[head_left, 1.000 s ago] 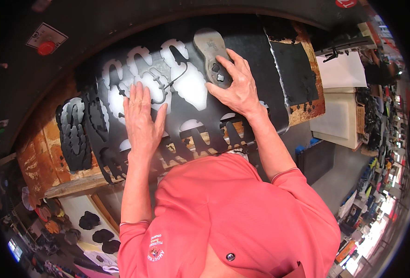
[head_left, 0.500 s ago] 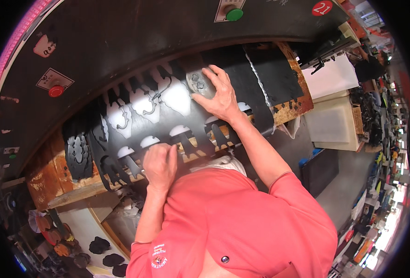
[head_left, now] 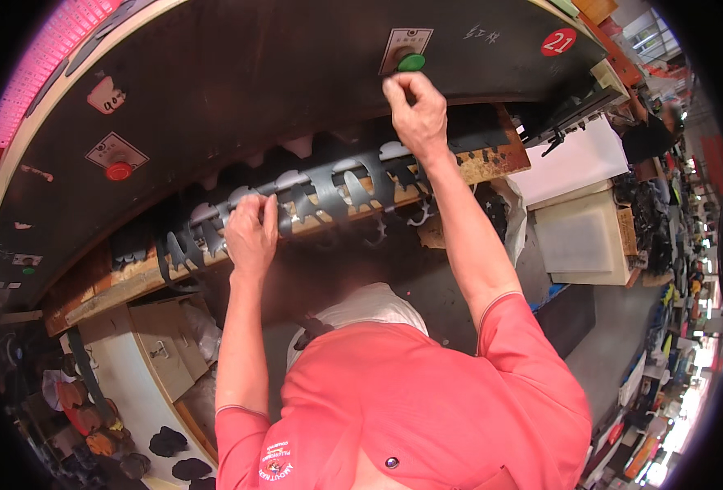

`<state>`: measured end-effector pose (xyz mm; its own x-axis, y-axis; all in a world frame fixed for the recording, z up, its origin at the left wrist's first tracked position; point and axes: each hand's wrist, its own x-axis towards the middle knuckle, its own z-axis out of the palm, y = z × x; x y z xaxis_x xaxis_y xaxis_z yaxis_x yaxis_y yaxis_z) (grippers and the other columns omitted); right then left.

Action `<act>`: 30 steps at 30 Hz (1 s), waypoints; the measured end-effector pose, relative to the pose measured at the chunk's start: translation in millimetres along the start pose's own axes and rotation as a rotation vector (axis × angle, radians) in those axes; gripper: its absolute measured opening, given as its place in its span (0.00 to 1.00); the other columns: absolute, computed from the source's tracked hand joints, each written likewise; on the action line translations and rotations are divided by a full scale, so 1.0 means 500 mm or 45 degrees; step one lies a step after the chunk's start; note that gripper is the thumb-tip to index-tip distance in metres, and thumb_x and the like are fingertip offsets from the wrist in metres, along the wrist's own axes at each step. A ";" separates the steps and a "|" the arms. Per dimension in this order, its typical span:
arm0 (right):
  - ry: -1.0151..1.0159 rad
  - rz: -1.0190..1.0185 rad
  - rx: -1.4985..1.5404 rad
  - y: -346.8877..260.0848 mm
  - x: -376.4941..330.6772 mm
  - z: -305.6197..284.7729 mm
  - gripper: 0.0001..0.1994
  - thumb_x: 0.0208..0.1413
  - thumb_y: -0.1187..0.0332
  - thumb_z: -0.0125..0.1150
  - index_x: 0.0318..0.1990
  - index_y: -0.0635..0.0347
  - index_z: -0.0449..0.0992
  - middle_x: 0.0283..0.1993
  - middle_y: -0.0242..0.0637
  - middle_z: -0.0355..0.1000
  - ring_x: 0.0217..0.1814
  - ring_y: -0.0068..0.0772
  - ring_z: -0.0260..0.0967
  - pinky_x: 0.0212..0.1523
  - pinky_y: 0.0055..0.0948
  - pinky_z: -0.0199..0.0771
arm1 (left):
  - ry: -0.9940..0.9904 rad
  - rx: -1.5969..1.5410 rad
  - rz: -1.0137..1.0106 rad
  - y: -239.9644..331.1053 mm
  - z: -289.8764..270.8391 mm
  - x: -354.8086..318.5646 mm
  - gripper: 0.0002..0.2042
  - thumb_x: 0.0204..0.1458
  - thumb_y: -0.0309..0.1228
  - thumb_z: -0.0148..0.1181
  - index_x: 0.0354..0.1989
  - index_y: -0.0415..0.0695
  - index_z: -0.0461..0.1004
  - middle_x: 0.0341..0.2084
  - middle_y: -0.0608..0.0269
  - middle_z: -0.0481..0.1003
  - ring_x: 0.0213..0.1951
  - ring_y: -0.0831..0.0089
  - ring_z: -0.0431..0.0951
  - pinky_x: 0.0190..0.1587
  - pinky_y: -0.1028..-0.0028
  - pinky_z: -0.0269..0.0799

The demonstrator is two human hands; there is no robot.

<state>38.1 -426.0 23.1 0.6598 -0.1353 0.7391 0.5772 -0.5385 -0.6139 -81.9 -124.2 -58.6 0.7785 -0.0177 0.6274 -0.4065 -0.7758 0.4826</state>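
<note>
My right hand [head_left: 420, 117] is raised against the black machine front, its fingers curled together just below a green push button [head_left: 411, 62]. Nothing shows in its grip. My left hand [head_left: 251, 234] is closed over the near edge of a black sheet [head_left: 326, 186] full of cut-out shapes. Whatever its fingertips hold, if anything, is hidden. The sheet's cut strips hang over the front edge of a worn wooden board [head_left: 480, 166]. White patches show through some cut-outs. The overhanging machine front hides the sheet's far part.
A red button [head_left: 119, 171] sits on the left of the machine front. Right of the board stands a pale cabinet [head_left: 578, 237] with a white sheet [head_left: 578, 159] above it. Below left is another cabinet [head_left: 159, 351], with dark cut pieces [head_left: 168, 442] nearby.
My right hand has left the grey patterned piece on the sheet and risen to the green button. My left hand has moved up and left. The machine front now covers more of the sheet.
</note>
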 end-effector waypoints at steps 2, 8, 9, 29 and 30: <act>-0.046 0.101 0.036 0.003 -0.091 -0.021 0.06 0.64 0.72 0.69 0.38 0.66 0.82 0.32 0.36 0.79 0.33 0.20 0.73 0.37 0.27 0.76 | 0.034 -0.024 0.017 0.002 0.000 0.002 0.08 0.62 0.28 0.68 0.34 0.42 0.75 0.27 0.53 0.77 0.29 0.49 0.79 0.33 0.55 0.73; -0.162 -0.127 -0.274 0.016 -0.246 -0.011 0.04 0.57 0.75 0.70 0.32 0.60 0.80 0.24 0.36 0.71 0.24 0.38 0.71 0.30 0.35 0.72 | -0.016 0.021 -0.084 0.008 0.001 0.005 0.09 0.62 0.30 0.68 0.33 0.41 0.74 0.26 0.53 0.77 0.29 0.50 0.79 0.33 0.56 0.74; -0.168 -0.047 -0.275 0.015 -0.251 -0.008 0.04 0.57 0.74 0.70 0.32 0.60 0.80 0.25 0.36 0.72 0.24 0.39 0.71 0.29 0.36 0.72 | -0.011 0.020 -0.073 0.008 0.002 0.006 0.10 0.62 0.31 0.68 0.33 0.41 0.74 0.26 0.53 0.77 0.28 0.50 0.79 0.33 0.56 0.73; -0.152 0.572 0.073 0.007 -0.233 -0.033 0.05 0.59 0.72 0.71 0.34 0.64 0.83 0.25 0.29 0.72 0.25 0.15 0.65 0.28 0.23 0.67 | -0.211 -0.029 -0.305 0.019 -0.022 0.009 0.11 0.61 0.32 0.70 0.33 0.38 0.77 0.26 0.52 0.78 0.26 0.59 0.79 0.33 0.64 0.75; -0.160 0.658 0.103 0.004 -0.224 -0.035 0.04 0.59 0.72 0.71 0.35 0.64 0.83 0.25 0.28 0.71 0.26 0.15 0.65 0.28 0.22 0.67 | -0.239 -0.042 -0.323 0.022 -0.027 0.014 0.11 0.61 0.32 0.70 0.33 0.38 0.77 0.25 0.53 0.78 0.26 0.60 0.79 0.33 0.64 0.75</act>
<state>-43.3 -426.3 -56.1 0.9173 -0.2628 0.2993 0.1940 -0.3615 -0.9120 -87.6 -124.3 -40.8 0.9304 0.0553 0.3622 -0.2010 -0.7494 0.6308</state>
